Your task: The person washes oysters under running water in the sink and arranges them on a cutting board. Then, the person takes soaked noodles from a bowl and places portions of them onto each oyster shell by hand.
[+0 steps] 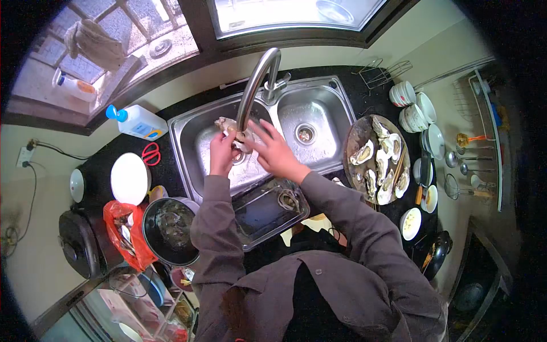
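Over the left basin (pixel 196 157) of the steel sink, my left hand (pixel 221 154) is closed around an oyster (pixel 228 123), held under the curved faucet (pixel 259 74). Part of the oyster is hidden behind the spout and my fingers. My right hand (pixel 278 153) is just to the right of it, fingers spread and stretched toward the oyster; whether the fingertips touch it I cannot tell. Below my wrists, a dark rectangular tray (pixel 253 219) contains another oyster shell (pixel 288 200). Several opened oysters (pixel 383 165) lie on a round brown platter (pixel 354 137) at the right, with chopsticks (pixel 400 165).
To the left stand a white bottle with a blue cap (pixel 137 121), red scissors (pixel 151 154), a white plate (pixel 129 179), a red bag (pixel 117 211) and a dark pot (pixel 149 242). Stacked bowls (pixel 413 118) and a bowl of chopped food (pixel 410 222) are at the right.
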Available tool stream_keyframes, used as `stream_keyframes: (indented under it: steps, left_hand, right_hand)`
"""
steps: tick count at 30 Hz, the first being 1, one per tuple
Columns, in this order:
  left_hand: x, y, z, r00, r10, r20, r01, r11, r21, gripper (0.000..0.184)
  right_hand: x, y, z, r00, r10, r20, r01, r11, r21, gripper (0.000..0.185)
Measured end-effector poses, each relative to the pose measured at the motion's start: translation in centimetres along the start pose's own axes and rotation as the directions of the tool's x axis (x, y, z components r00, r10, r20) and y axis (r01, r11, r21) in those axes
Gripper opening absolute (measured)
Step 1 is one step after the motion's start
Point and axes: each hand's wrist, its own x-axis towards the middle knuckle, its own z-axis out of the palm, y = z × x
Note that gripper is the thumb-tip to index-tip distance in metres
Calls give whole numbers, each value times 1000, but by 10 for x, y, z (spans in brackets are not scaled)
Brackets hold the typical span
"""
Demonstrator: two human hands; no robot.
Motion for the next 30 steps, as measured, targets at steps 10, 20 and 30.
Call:
stream_keyframes:
  steps: [10,20,30]
  left_hand:
    - [9,-13,4,997,-72,25,74,989,-127,16]
    - [16,-17,13,992,-82,98,97,983,-153,18]
    - [8,-9,16,1000,19,2,-18,944,329,17]
  right_hand:
    - [-10,-8,-7,999,12,-48,-16,997,-80,51]
    - [-11,-9,-19,997,57,-58,-57,998,2,50]
    - [-18,5,-13,992,79,-100,-76,997,29,34]
